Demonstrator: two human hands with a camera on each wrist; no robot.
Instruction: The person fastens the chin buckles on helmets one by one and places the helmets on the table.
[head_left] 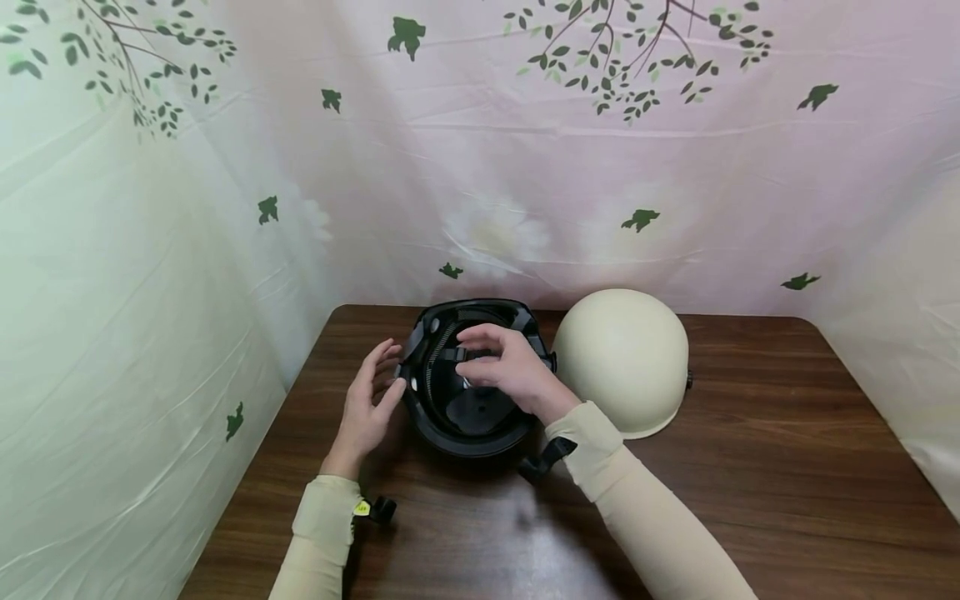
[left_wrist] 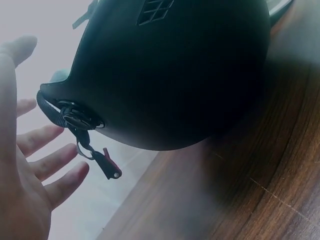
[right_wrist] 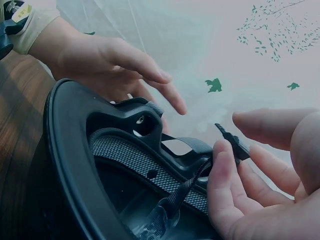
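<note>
A black helmet (head_left: pixel 474 442) lies upside down, its padded inside facing up. My left hand (head_left: pixel 363 417) is at its left edge, fingers spread and slightly bent; in the left wrist view the left hand (left_wrist: pixel 25 185) holds nothing. Beside those fingers a buckle with a red tab (left_wrist: pixel 111 167) hangs from a strap. My right hand (head_left: pixel 510 371) is over the helmet's inside. In the right wrist view the right hand (right_wrist: pixel 265 185) has its fingers curled round a black strap (right_wrist: pixel 187 187), whose buckle (right_wrist: pixel 235 142) sticks up between fingers and thumb.
A cream helmet (head_left: pixel 622 358), dome up, stands close to the black helmet's right on the brown wooden table (head_left: pixel 780 450). Patterned cloth (head_left: pixel 495 167) hangs behind the table and at both sides.
</note>
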